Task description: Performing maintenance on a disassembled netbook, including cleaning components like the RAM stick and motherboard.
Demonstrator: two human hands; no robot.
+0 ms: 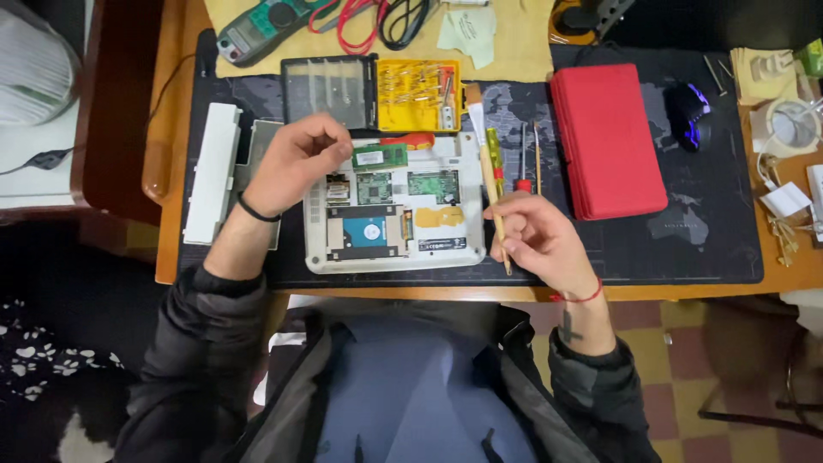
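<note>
Head view: my right hand (pixel 536 240) grips a paintbrush (pixel 486 167) by its wooden handle. My left hand (pixel 296 163), fingers curled in, rests on the opened laptop (pixel 390 210), empty as far as I can see.

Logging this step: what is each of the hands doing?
Left hand: closed, pinching a green memory module.
Right hand: closed on a wooden-handled brush.

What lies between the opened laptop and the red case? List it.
In the head view, two screwdrivers lie on the dark mat between the laptop and the red case; the right hand's brush crosses there too.
</note>
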